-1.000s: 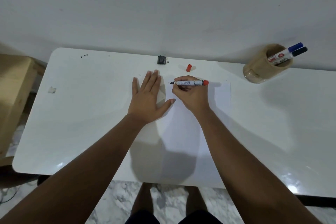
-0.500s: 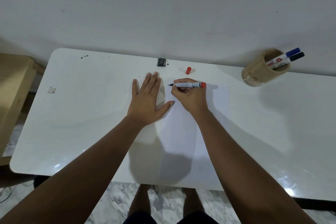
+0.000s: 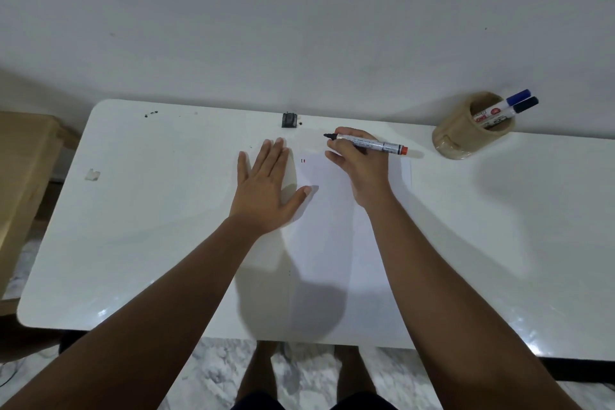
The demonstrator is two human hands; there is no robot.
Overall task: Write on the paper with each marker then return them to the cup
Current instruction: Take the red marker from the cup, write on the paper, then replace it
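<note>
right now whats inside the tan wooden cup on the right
Two capped markers lean out of the tan wooden cup: a blue-capped marker and a black-capped marker. Their lower ends and the cup's bottom are hidden.

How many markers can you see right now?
3. One red-ended marker is held in the right hand above the paper; a blue-capped marker and a black-capped marker stand in the cup. More could be hidden inside the cup.

- The marker (image 3: pixel 367 143) in the right hand (image 3: pixel 361 165) carries small print, too blurred to read.
- Markers in the cup (image 3: pixel 472 125) show red labels, perhaps a brand, unreadable.
- Two short red strokes (image 3: pixel 303 161) mark the paper (image 3: pixel 336 243).
</note>
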